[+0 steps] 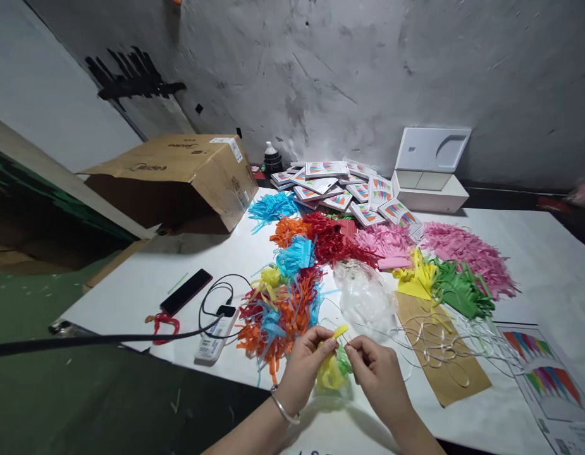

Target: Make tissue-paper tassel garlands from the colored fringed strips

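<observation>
2 bare hands work close together at the near edge of a white worktop [548,272]. The left hand [305,357], with a silver bangle [283,407] at its wrist, pinches a yellow strip [340,331] between thumb and fingers. The strip sits just in front of the wearer; its long axis slants, with the free end pointing up and to the right, away from the body. More yellow streamers [331,376] hang below, running down toward the wearer; whether they join the strip cannot be told. The right hand's [377,373] grip is clenched at thumb and fingertip, just beside the strip, on what looks like a thin string [345,342].

At the back left, a cardboard box [178,170] lies on its side, open end toward the wearer, printed "Midea"; its white label [228,148] is too small to read. Packets [320,183] bearing pictures of coloured tassels are heaped against the wall. A printed sheet [543,366] at the right shows 2 rows of rainbow tassels; its small print is illegible. The white device [211,344] on the left also carries unreadable print.
</observation>
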Demonstrator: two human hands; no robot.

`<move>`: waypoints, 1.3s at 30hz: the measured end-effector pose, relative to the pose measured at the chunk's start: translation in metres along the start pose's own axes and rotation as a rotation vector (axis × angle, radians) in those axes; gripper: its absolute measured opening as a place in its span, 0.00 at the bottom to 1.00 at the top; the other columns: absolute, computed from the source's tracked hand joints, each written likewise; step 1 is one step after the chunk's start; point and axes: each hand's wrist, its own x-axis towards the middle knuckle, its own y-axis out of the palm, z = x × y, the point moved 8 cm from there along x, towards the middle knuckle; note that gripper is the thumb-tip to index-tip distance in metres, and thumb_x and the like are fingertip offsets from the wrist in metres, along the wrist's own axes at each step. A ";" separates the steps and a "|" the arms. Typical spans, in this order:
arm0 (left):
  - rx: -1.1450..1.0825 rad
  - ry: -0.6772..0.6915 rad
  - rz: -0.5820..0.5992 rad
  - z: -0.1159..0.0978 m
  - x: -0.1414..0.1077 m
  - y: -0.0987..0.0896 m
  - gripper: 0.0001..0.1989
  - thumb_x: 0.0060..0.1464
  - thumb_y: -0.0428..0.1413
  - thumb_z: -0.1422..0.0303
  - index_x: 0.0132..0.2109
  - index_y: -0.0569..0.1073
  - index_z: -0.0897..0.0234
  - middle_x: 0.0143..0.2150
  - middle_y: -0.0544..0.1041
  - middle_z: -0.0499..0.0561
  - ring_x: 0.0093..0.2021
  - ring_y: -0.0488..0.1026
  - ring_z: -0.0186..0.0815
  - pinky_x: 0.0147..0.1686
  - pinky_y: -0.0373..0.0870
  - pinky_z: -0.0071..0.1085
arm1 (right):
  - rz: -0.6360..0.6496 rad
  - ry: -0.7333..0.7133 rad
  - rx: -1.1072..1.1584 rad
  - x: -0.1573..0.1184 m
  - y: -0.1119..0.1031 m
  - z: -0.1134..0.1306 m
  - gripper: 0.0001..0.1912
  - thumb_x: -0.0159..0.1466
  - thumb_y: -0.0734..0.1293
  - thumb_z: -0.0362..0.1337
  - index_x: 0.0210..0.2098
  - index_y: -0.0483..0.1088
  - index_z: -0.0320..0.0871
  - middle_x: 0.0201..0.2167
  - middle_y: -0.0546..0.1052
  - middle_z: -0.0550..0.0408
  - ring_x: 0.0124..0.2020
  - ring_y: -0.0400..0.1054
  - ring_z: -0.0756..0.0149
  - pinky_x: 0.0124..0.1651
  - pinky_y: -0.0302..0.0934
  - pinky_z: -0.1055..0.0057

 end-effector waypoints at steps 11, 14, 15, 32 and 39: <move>-0.331 -0.175 0.054 0.011 -0.001 0.010 0.10 0.48 0.63 0.67 0.35 0.70 0.66 0.28 0.74 0.46 0.25 0.69 0.27 0.28 0.67 0.25 | 0.023 0.049 0.167 0.001 0.000 0.004 0.14 0.62 0.62 0.43 0.26 0.68 0.40 0.15 0.65 0.62 0.15 0.58 0.75 0.19 0.49 0.79; -0.368 -0.197 0.068 0.009 -0.001 0.015 0.10 0.48 0.63 0.68 0.35 0.70 0.66 0.28 0.74 0.46 0.24 0.70 0.27 0.27 0.69 0.24 | 0.012 0.029 0.162 0.003 -0.001 0.008 0.14 0.63 0.62 0.42 0.26 0.69 0.40 0.15 0.65 0.61 0.16 0.58 0.75 0.19 0.50 0.79; -0.370 -0.200 0.073 0.009 -0.001 0.016 0.10 0.48 0.63 0.69 0.35 0.70 0.67 0.28 0.74 0.47 0.24 0.71 0.27 0.27 0.69 0.24 | 0.007 0.028 0.158 0.003 -0.002 0.008 0.13 0.63 0.62 0.42 0.26 0.69 0.40 0.15 0.66 0.61 0.16 0.58 0.75 0.19 0.50 0.79; -0.466 -0.303 0.048 0.018 0.003 0.022 0.12 0.45 0.65 0.71 0.35 0.69 0.66 0.27 0.75 0.46 0.23 0.72 0.26 0.26 0.70 0.21 | -0.074 -0.026 0.045 0.009 -0.009 0.022 0.11 0.60 0.61 0.34 0.22 0.68 0.41 0.16 0.70 0.60 0.17 0.59 0.75 0.20 0.49 0.80; -0.458 -0.293 0.044 0.019 0.004 0.021 0.14 0.45 0.65 0.70 0.35 0.68 0.66 0.26 0.75 0.45 0.23 0.71 0.25 0.26 0.68 0.21 | -0.061 -0.048 0.023 0.007 -0.008 0.023 0.12 0.61 0.61 0.36 0.22 0.68 0.42 0.18 0.72 0.59 0.18 0.61 0.74 0.23 0.53 0.79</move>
